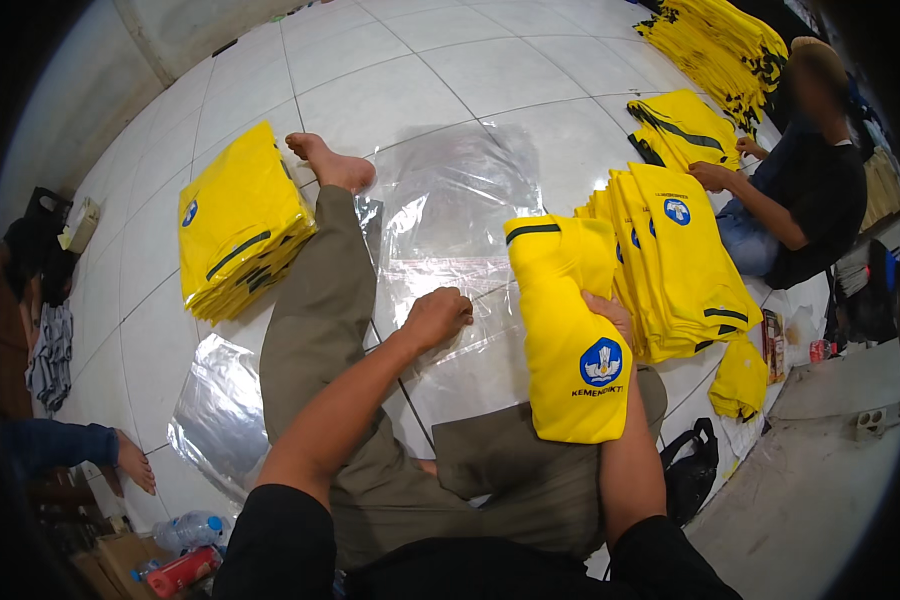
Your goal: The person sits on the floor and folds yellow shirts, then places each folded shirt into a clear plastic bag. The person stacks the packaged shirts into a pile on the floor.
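Observation:
My right hand (pixel 611 311) holds a folded yellow shirt (pixel 570 322) from its right side, up off the floor above my right leg. The shirt carries a round blue emblem with writing below it and a dark stripe at its far end. My left hand (pixel 439 319) has its fingers curled over the near part of the clear plastic bags (pixel 457 195), which lie flat between my legs. Whether its fingertips pinch the film cannot be made out. Beside my left leg rises a stack of yellow shirts (pixel 240 217) in shiny clear wrapping.
Folded yellow shirts (pixel 675 255) are piled at my right, where another person (pixel 802 172) sits handling yellow cloth (pixel 682 127). More clear plastic (pixel 225 412) lies left of my leg. Plastic bottles (pixel 191 529) sit at the lower left, near another person's foot (pixel 135 463).

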A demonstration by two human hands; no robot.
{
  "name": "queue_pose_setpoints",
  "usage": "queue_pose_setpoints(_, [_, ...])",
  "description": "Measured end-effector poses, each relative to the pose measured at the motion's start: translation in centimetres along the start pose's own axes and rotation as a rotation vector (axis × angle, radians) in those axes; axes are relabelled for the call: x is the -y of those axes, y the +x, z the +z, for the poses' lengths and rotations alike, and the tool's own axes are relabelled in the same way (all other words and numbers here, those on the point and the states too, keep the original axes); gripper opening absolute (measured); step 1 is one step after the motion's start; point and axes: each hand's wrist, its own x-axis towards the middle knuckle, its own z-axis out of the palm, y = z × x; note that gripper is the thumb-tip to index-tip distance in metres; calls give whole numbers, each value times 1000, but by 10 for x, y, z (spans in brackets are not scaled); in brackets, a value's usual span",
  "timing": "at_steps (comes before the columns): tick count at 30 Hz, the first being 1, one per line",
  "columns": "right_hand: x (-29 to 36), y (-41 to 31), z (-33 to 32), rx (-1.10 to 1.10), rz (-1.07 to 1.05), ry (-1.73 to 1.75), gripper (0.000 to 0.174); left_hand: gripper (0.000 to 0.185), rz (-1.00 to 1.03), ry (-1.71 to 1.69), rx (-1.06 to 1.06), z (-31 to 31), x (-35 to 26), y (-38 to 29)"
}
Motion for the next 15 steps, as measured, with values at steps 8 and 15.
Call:
queue_pose_setpoints(8, [-15, -3, 27, 9, 141, -5, 45, 23, -88, -53, -8, 10, 6, 4])
queue_pose_setpoints(15, [-14, -4, 29, 6, 129, 27, 44, 22, -173, -330, 91, -3, 9, 6])
